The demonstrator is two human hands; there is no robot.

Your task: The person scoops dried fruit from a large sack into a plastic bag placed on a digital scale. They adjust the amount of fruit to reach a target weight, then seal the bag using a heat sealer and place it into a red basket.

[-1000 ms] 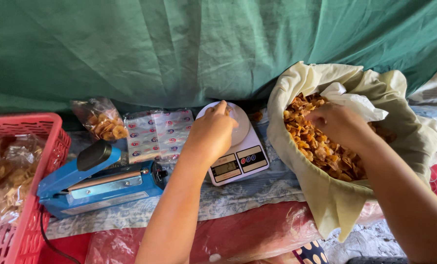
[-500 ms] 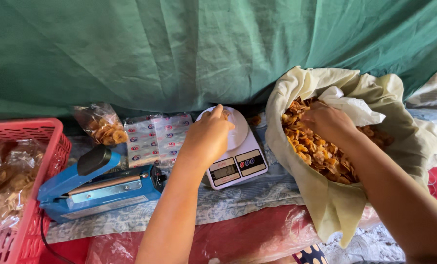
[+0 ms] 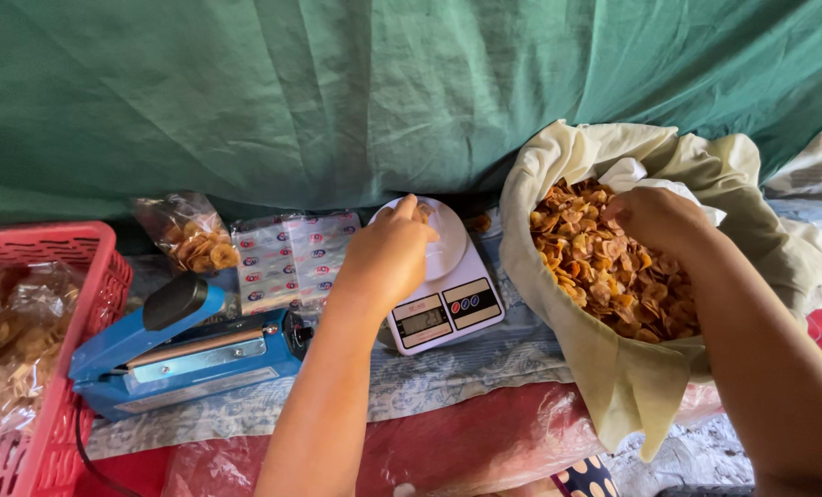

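A small clear bag [image 3: 427,213] is pinched shut-handed by the left hand [image 3: 388,258] on the white kitchen scale [image 3: 443,294]. At 3 o'clock, fried chips [image 3: 604,276] in the cloth-lined sack [image 3: 632,387] are gathered by the curled right hand [image 3: 655,219], its grip contents hidden.

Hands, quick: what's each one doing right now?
Left hand: over the scale, fingers curled; grip cannot be told.
Right hand: in the sack of chips, closed on chips.
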